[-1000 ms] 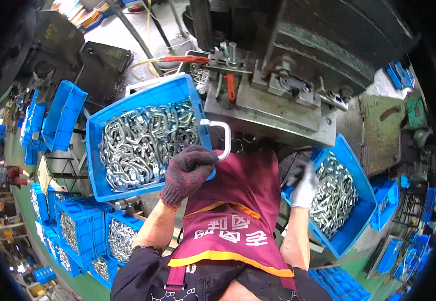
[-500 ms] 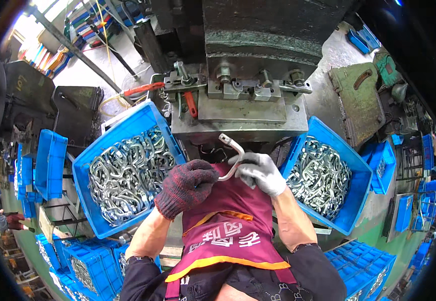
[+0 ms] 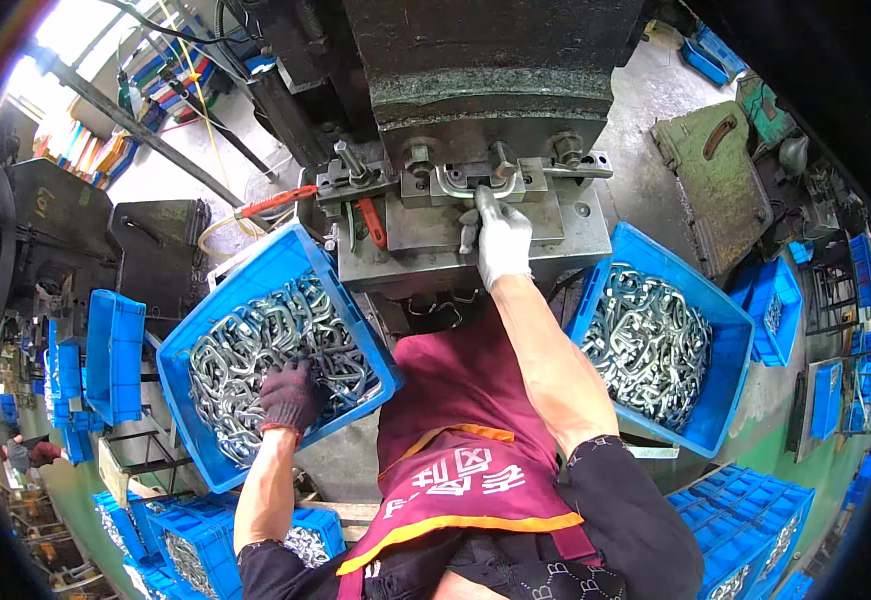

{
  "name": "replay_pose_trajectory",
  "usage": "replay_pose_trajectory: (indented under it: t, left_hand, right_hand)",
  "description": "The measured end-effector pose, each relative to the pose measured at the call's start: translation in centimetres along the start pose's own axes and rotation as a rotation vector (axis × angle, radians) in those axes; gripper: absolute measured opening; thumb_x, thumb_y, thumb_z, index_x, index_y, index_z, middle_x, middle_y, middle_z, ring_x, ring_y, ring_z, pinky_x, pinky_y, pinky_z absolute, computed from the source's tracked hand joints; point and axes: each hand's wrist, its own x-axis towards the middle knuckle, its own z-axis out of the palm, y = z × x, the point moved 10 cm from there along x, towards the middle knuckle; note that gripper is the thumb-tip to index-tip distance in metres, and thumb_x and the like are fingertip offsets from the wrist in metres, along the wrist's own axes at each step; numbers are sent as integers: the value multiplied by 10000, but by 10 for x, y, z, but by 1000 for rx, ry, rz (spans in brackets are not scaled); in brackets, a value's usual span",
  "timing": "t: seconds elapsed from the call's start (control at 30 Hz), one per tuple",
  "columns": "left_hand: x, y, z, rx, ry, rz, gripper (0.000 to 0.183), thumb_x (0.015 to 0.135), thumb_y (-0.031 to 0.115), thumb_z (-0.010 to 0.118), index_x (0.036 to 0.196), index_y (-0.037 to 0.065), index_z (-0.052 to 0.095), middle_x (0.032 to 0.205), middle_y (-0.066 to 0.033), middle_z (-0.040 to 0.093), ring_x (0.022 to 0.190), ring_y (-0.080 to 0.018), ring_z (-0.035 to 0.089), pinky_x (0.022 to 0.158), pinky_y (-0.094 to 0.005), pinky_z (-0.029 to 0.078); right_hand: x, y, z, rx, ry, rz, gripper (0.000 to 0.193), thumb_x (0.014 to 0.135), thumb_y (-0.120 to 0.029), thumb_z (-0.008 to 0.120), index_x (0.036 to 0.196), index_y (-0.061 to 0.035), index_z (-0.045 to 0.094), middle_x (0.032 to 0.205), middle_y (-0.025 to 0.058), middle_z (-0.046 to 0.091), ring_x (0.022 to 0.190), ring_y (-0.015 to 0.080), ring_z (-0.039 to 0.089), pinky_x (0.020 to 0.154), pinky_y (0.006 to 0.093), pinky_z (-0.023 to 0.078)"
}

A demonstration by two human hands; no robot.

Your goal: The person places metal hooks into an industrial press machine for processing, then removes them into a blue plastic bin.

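Note:
At the press's die (image 3: 535, 185), a U-shaped bent metal rod (image 3: 458, 192) lies across the front with its two ends pointing away from me. My right hand (image 3: 504, 235), in a white glove with grey fingertips, reaches forward and has its fingers on the rod's middle. My left hand (image 3: 291, 396), in a dark red-black knit glove, is down in the left blue crate (image 3: 183, 415), among a heap of bent metal rods (image 3: 255, 335). Its fingertips are lost against the dark parts, so what they grip is hidden.
A right blue crate (image 3: 723, 400) holds more bent rods (image 3: 645, 345). The press ram (image 3: 495, 70) hangs above the die, with bolts along its lower edge. Red-handled pliers (image 3: 371, 222) lie on the press bed's left. Stacked blue crates (image 3: 745, 520) stand near right.
My hands have parted. The right carried a bent rod from before my apron forward to the die; the left moved down and left into the crate. The view has shifted slightly.

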Motion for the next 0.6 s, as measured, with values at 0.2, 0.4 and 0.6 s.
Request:
replay_pose_trajectory:
  t: [0.2, 0.4, 0.6]
  left_hand:
    - [16, -21, 16, -324, 141, -55, 387, 773, 196, 672, 1151, 158, 600, 1134, -196, 592, 1001, -403, 587, 831, -471, 488]
    - [9, -36, 7, -217, 5, -250, 433, 789, 345, 684, 1148, 112, 618, 1070, -185, 650, 1009, -393, 605, 851, -455, 484]
    - [19, -35, 22, -612, -24, -194, 364, 880, 337, 579, 1053, 23, 641, 983, -198, 674, 917, -327, 653, 806, -392, 483]
  right_hand:
    - [9, 1, -3, -132, 28, -70, 323, 908, -288, 634, 750, -9, 590, 591, 51, 565, 428, 128, 491, 391, 282, 381]
    - [19, -3, 4, -370, 121, -262, 326, 879, -262, 653, 683, -8, 596, 581, 29, 550, 514, 112, 465, 473, 318, 386]
    - [27, 3, 8, -219, 56, -160, 303, 885, -265, 638, 737, -2, 611, 589, 64, 573, 461, 148, 515, 425, 328, 403]
